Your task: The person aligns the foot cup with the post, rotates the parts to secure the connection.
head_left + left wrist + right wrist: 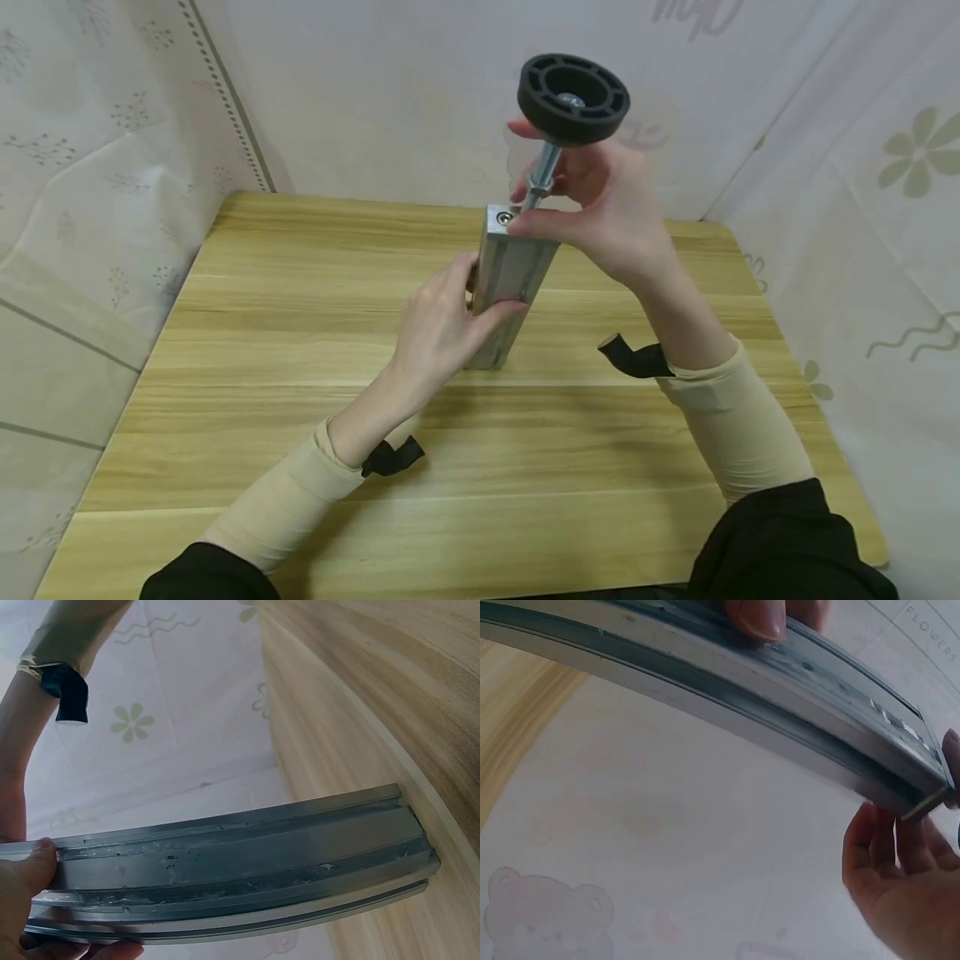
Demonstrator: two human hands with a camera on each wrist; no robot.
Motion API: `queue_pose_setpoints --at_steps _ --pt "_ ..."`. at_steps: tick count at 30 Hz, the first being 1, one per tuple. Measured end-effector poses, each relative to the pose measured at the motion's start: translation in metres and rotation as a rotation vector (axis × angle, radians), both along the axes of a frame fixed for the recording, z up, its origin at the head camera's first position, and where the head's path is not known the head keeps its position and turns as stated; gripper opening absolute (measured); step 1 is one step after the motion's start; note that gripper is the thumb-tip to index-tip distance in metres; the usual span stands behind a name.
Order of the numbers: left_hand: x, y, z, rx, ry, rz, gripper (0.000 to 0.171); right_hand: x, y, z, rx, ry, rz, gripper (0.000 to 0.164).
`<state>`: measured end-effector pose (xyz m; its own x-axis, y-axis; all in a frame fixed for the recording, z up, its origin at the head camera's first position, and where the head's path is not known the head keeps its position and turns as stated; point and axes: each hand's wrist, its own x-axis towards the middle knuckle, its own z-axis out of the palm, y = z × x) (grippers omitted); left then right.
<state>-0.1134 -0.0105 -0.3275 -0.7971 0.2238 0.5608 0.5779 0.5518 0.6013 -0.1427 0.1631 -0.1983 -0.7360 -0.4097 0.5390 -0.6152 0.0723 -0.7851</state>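
A silver aluminium profile (510,287) stands upright, slightly tilted, with its lower end at the wooden table (300,333). My left hand (442,321) grips it around the middle, thumb across the near face and fingers behind. From the profile's top end rises a levelling foot (573,100) with a round black base, a threaded stud and a nut (540,185). Around the stud my right hand (611,208) curls, its thumb tip at the profile's end face beside a screw hole (505,218). In the left wrist view the profile (255,855) shows grooves along its length.
Pale patterned cloth (390,100) hangs behind the table and along both sides. A black strap end (636,357) sticks out from the right sleeve, and another (393,457) from the left.
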Motion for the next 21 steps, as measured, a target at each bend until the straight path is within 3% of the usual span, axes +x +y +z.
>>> queue_pose_setpoints --at_steps 5,11,15,21 --pt "0.0 0.0 0.0 -0.002 -0.014 -0.002 0.057 0.004 0.006 0.004 -0.021 -0.083 0.092 0.059" --pt "-0.001 0.0 0.0 -0.004 -0.009 0.007 0.057 0.008 -0.003 0.009 -0.004 0.024 -0.014 0.054" --pt "-0.001 0.0 0.001 -0.009 0.008 0.005 0.056 0.006 -0.004 0.008 0.012 0.023 -0.056 0.059" --pt "0.0 0.0 0.0 -0.012 0.009 -0.003 0.057 0.005 0.002 0.006 0.009 -0.06 0.081 0.065"
